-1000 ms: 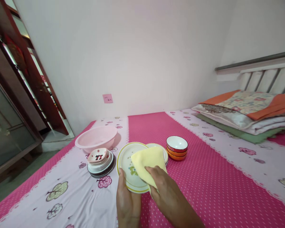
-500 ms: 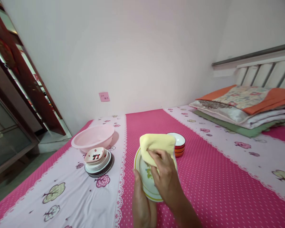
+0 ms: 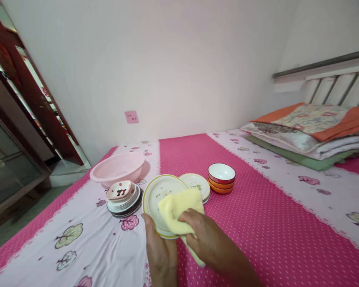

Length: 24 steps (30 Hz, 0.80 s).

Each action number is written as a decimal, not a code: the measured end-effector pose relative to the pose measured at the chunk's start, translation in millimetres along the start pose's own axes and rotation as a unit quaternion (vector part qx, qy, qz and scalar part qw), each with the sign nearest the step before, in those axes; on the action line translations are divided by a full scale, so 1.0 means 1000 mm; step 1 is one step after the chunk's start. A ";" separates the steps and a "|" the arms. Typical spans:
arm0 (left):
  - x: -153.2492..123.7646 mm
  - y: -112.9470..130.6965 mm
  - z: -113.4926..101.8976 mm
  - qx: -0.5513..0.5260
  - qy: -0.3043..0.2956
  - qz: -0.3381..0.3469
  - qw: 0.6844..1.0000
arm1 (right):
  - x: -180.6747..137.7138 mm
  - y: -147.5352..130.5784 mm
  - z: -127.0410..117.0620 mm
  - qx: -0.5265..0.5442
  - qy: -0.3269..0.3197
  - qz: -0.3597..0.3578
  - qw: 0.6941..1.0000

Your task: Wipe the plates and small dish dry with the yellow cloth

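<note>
My left hand (image 3: 160,251) holds a cream plate (image 3: 154,195) with a yellow-green rim and a faint floral print, thumb on its near edge. The plate is raised and tilted towards me. In my right hand (image 3: 199,233) is a pale yellow cloth (image 3: 178,207), bunched under the fingers and lying against the right part of the plate, with one end hanging down. Just behind, a small stack of similar plates (image 3: 194,181) rests on the bedspread, partly hidden by the held plate and the cloth.
Right of the plates stands a stack of orange-red bowls (image 3: 221,179), white inside. A pink basin (image 3: 116,169) is at the left, with stacked dishes (image 3: 124,199) before it. Folded bedding (image 3: 311,127) lies at the far right on the patterned bedspread (image 3: 272,227).
Both hands have moved left with the plate and cloth. The cloth has slid down to the plate's lower right, and the plates behind have come into view.
</note>
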<state>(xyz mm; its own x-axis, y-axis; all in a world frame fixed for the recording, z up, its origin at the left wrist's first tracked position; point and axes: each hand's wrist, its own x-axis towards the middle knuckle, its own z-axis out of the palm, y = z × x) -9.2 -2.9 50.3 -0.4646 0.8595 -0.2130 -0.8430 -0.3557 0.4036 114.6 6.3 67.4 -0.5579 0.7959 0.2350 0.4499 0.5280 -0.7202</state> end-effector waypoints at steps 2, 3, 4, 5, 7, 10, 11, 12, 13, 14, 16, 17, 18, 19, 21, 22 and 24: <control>-0.002 0.003 0.000 -0.008 0.029 -0.038 0.999 | -0.001 -0.014 0.008 0.037 -0.016 -0.021 0.999; -0.004 0.004 0.000 -0.013 0.041 -0.056 0.998 | 0.000 -0.018 0.012 0.050 -0.008 -0.025 0.998; -0.005 0.003 0.001 -0.015 0.046 -0.068 0.997 | 0.003 -0.021 0.016 0.061 0.007 -0.026 0.998; -0.007 0.001 0.002 -0.013 0.045 -0.072 0.996 | 0.006 -0.022 0.020 0.072 0.028 -0.026 0.997; -0.009 -0.005 0.001 0.007 0.029 -0.073 0.997 | 0.016 -0.016 0.027 0.087 0.087 -0.032 0.992; -0.011 -0.020 -0.003 0.040 -0.013 -0.092 0.995 | 0.029 0.008 0.028 0.059 0.212 -0.056 0.974; -0.011 -0.024 -0.005 0.043 -0.026 -0.104 0.993 | 0.031 0.018 0.026 0.033 0.252 -0.057 0.965; -0.011 -0.028 -0.006 0.042 -0.038 -0.118 0.991 | 0.033 0.028 0.022 0.000 0.283 -0.051 0.958; -0.011 -0.031 -0.007 0.037 -0.046 -0.128 0.990 | 0.033 0.038 0.018 -0.034 0.303 -0.036 0.952; -0.011 -0.033 -0.008 0.031 -0.050 -0.135 0.989 | 0.032 0.045 0.012 -0.067 0.308 -0.011 0.949; -0.010 -0.033 -0.008 0.022 -0.053 -0.132 0.990 | 0.028 0.056 0.001 -0.120 0.275 0.055 0.952; -0.008 -0.032 -0.009 0.020 -0.052 -0.125 0.991 | 0.024 0.059 -0.004 -0.136 0.240 0.087 0.957; -0.006 -0.030 -0.010 0.021 -0.052 -0.115 0.992 | 0.021 0.061 -0.008 -0.143 0.199 0.113 0.963; -0.003 -0.027 -0.011 0.023 -0.050 -0.104 0.993 | 0.018 0.062 -0.013 -0.139 0.157 0.131 0.969; 0.003 -0.020 -0.016 0.028 -0.045 -0.086 0.995 | 0.013 0.064 -0.021 -0.108 0.103 0.146 0.978; 0.007 -0.017 -0.018 0.030 -0.042 -0.079 0.996 | 0.012 0.066 -0.025 -0.090 0.102 0.150 0.979; 0.012 -0.010 -0.023 0.033 -0.047 -0.072 0.996 | 0.010 0.073 -0.035 -0.075 0.158 0.165 0.971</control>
<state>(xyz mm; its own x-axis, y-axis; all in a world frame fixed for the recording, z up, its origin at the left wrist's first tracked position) -12.6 2.9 23.4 -0.3107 0.9313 -0.1902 -0.8776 -0.2043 0.4336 166.3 63.4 40.1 -0.1345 0.9678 0.2127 0.6771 0.2465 -0.6934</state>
